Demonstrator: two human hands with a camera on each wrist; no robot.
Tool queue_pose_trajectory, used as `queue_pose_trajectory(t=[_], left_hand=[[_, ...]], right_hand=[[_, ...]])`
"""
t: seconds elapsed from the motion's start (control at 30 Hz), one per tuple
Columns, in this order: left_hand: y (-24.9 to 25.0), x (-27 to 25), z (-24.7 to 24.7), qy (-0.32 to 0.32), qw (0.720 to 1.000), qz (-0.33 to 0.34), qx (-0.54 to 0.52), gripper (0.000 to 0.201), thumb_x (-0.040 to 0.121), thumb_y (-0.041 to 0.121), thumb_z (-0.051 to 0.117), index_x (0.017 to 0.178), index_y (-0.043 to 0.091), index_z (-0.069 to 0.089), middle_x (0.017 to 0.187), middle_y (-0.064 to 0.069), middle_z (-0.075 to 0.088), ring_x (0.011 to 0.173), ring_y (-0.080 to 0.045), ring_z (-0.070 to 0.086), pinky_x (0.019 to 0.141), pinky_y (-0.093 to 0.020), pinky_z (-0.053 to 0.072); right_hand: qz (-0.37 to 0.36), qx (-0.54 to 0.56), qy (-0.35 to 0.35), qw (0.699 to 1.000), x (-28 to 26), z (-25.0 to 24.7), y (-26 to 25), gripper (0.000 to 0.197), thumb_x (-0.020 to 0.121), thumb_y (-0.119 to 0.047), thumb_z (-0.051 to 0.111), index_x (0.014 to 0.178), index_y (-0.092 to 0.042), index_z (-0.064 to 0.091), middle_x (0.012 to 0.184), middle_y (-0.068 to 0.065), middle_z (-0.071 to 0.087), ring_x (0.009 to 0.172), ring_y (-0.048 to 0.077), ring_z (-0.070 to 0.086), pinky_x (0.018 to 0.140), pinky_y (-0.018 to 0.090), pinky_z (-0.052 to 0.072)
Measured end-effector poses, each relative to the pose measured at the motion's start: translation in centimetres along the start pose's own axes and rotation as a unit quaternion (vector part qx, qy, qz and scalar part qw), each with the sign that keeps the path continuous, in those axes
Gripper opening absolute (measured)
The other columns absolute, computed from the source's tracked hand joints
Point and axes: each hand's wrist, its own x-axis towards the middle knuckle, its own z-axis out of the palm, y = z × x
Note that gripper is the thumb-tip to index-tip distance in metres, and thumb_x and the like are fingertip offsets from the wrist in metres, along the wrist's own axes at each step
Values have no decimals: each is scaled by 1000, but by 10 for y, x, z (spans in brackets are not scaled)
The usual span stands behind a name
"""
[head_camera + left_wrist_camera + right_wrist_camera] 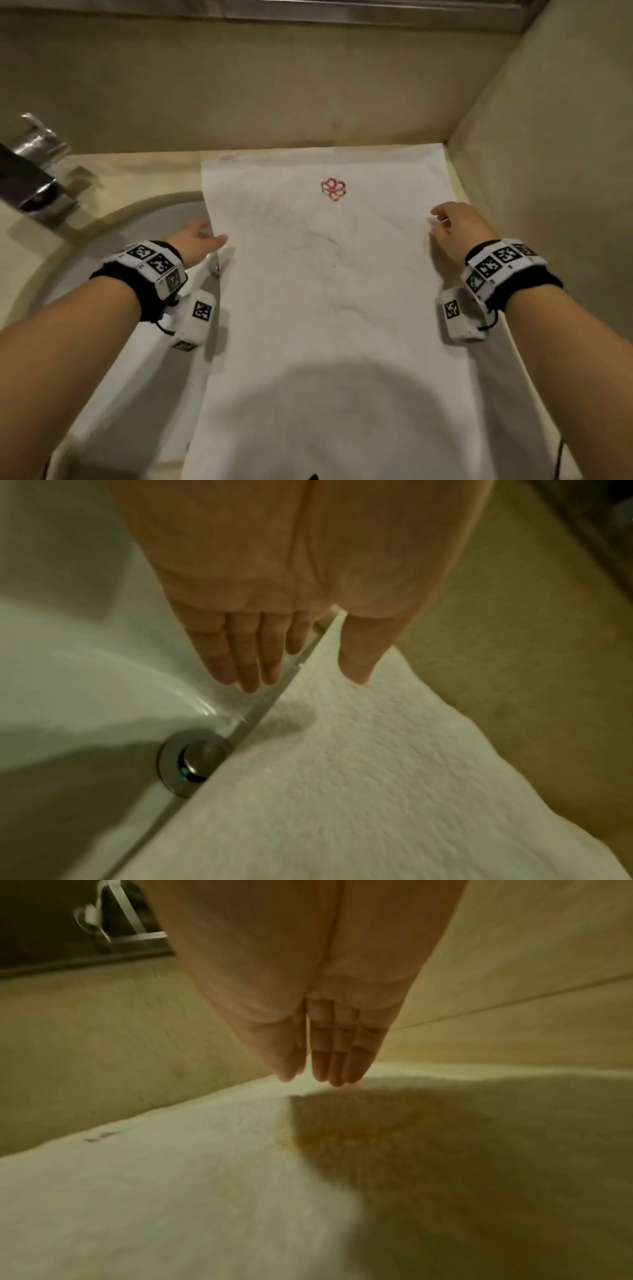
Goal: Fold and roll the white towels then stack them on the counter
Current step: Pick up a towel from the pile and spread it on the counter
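While the task asks for folded, rolled and stacked towels, only one white terry towel with a red flower emblem (329, 291) is seen, and it lies spread flat and unfolded; so the work is judged to be at its very beginning. No fold, no roll and no stack is shown, and other towels are not in view.

At the far left, a square chrome faucet (30, 171) is mounted on the beige stone table (144, 174). Beside it, the white oval sink basin (113, 260) is sunk into the table; nothing is seen inside it except the round metal drain plug (192, 764), which is half covered by the towel edge. The left hand (195, 240) is held at this left edge: in the left wrist view the thumb (359, 653) lies on top of the cloth and the straight fingers (246, 653) are below it, over the basin, so the edge seems lightly taken between them.

The towel reaches from the back wall toward the person, partly over the sink and partly on the table. At its right edge the right hand (455, 226) is placed, with fingers straight and close together above the cloth, gripping nothing as far as can be seen. Further right, the beige side wall (548, 171) closes the corner.
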Motion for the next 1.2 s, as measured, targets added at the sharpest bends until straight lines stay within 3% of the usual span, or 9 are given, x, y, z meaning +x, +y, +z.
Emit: queue_pose_trajectory(t=[0.07,0.13,0.23,0.37,0.67,0.8,0.9,1.07,1.2], left_hand=[[-3,-1,8,15,994,-12,-110,47,91,25,55,130,3,42,117,-18,58,97,-29,58,81,-33,56],[-3,-2,16,13,975,-21,-221,23,93,20,50,110,4,53,104,-18,60,79,-25,57,65,-26,56],[-3,17,9,0,965,-32,-259,13,95,20,48,94,12,57,97,-14,61,76,-22,58,77,-33,50],[-13,17,-14,0,961,-29,-273,16,94,21,49,82,18,60,81,-7,60,70,-18,55,60,-22,54],[13,4,-15,-1,966,24,-258,17,94,19,49,82,13,59,86,-9,63,77,-22,60,73,-30,55],[22,-10,-10,75,988,45,-128,20,90,22,56,104,8,56,102,-15,61,97,-34,60,97,-48,47],[16,-47,1,116,988,87,-53,45,86,20,62,125,6,44,106,-7,50,95,-24,51,89,-38,45],[-6,-159,34,-12,974,198,113,17,86,19,61,103,17,60,99,-1,60,87,-16,54,76,-24,38],[-49,-246,60,-104,904,270,315,24,82,31,64,104,26,57,96,8,57,84,-10,55,76,-19,41]], right_hand=[[-2,-20,8,1000,3,-4,3,31,90,-15,51,120,-6,52,123,19,51,109,34,52,95,39,41],[15,-21,12,1000,8,-5,9,28,89,-14,52,115,-5,54,122,20,51,109,35,52,96,39,40],[48,-17,7,999,35,-4,10,23,89,-13,53,108,-2,57,118,23,55,108,38,52,94,39,40],[23,-37,-18,999,54,-1,1,24,89,-17,54,108,-3,56,117,24,54,107,38,51,93,40,40],[51,-66,-37,996,58,-9,6,24,90,-16,51,107,0,57,119,24,55,110,39,50,95,41,40],[37,6,-36,999,23,-24,5,32,92,-21,49,120,-6,53,123,17,56,112,33,52,93,35,40],[25,31,7,999,-34,-35,15,26,91,-19,50,114,-9,57,117,15,61,105,31,56,87,33,41],[46,18,-20,999,-167,-20,51,19,88,-20,56,103,-10,61,102,11,65,89,26,57,78,30,42],[94,-32,-81,992,-254,17,87,22,84,-18,60,102,-6,58,107,17,63,99,31,57,82,32,43]])
